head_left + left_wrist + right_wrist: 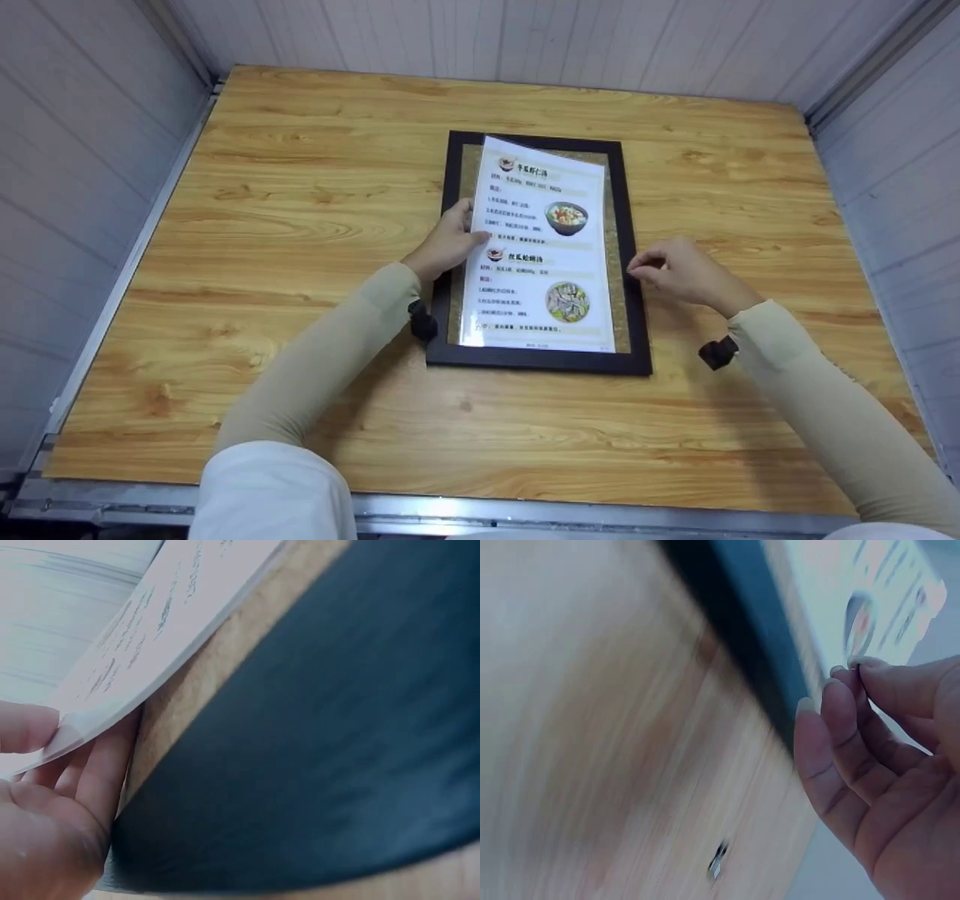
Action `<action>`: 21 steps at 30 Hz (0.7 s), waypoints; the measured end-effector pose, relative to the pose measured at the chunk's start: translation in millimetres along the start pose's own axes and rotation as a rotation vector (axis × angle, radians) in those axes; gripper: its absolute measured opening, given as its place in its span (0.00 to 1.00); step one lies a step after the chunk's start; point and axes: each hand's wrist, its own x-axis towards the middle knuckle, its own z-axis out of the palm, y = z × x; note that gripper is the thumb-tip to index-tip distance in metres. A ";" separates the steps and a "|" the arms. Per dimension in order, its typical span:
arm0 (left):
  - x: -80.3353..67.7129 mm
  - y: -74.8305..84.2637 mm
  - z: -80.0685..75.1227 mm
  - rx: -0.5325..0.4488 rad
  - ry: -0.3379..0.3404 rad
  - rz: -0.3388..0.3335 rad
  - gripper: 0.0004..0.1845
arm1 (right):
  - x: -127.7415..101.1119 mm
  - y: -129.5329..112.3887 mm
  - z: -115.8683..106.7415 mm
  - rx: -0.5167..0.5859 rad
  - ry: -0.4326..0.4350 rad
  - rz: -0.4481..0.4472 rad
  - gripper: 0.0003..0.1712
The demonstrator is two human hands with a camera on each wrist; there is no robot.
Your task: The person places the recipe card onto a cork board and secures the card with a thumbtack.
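Observation:
A white laminated recipe sheet [517, 300] with printed text and two food pictures lies slightly turned over a black-framed cork board [540, 360]. At its left edge my left hand [450, 244] pinches it, thumb on top and fingers underneath; the left wrist view shows this sheet edge [169, 664] lifted off the cork [217, 664]. My right hand [686, 271] is over the frame's right side. In the right wrist view, that hand's thumb and finger meet at a tiny, dark, pin-like thing [860, 675], mostly hidden between the tips.
The board lies on a wood-grain table [300, 187] with pale panel walls [465, 37] behind and at both sides. A small dark and shiny thing [717, 862] shows on the wood in the right wrist view. A metal rail [525, 510] runs along the front edge.

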 end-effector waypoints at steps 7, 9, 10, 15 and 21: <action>2.1 2.1 0.1 0.112 0.003 0.020 0.20 | 1.2 -27.0 13.0 -0.013 -0.082 -0.154 0.06; 2.5 3.7 -0.1 0.167 0.005 0.025 0.20 | 1.5 -31.1 15.8 -0.011 -0.103 -0.167 0.05; 2.7 4.5 -0.6 0.207 0.009 0.024 0.20 | 1.7 -33.0 17.0 -0.018 -0.111 -0.173 0.05; 0.6 9.1 -2.3 0.454 0.038 -0.001 0.24 | 3.7 -39.0 23.0 -0.029 -0.161 -0.176 0.05; -4.7 11.4 0.5 0.807 0.096 -0.049 0.51 | 3.8 -39.9 27.4 -0.029 -0.234 -0.173 0.04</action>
